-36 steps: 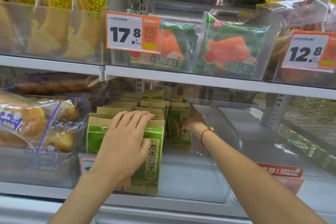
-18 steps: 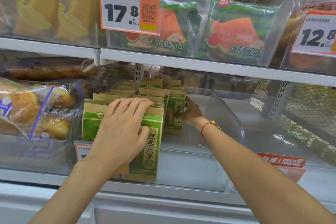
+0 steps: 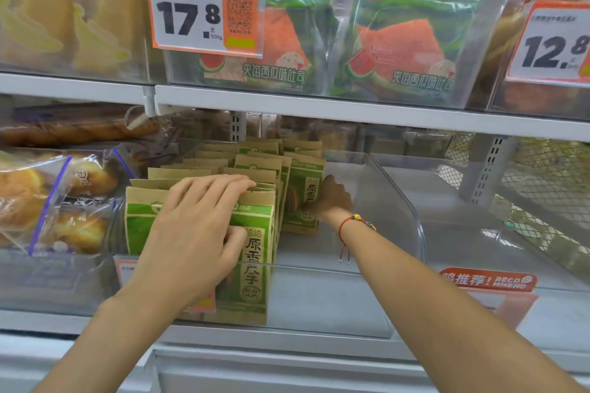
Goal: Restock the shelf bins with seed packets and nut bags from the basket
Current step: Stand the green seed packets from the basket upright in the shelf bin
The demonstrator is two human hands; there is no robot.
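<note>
- Bagged pastries (image 3: 48,201) in clear wrap fill the leftmost bin of the lower shelf, just beside the seed packets.
- Left hand (image 3: 194,233) lies flat on the front seed packet (image 3: 255,265): fingers straight and spread over its top edge, thumb pressed against its printed face.
- Seed packets, brown paper with green panels, stand upright in rows inside the clear bin (image 3: 399,210); the left rows reach the bin's front wall.
- Rear packet row (image 3: 303,201) stands further back, toward the middle of the bin.
- Right hand (image 3: 332,198) reaches into the bin beside that rear row, touching the foremost packet's right edge; its fingers are hidden in shadow behind the packet, so whether they grip or merely press cannot be told.
- A red cord bracelet (image 3: 348,223) circles the right wrist.
- The right part of the clear bin shows only its bare floor.
- Upper shelf: price tag 17.8 (image 3: 204,13), then watermelon-print toast bags (image 3: 405,51), then price tag 12.8 (image 3: 555,48).
- A red "recommend" label (image 3: 488,279) hangs on the lower shelf's front at right.
</note>
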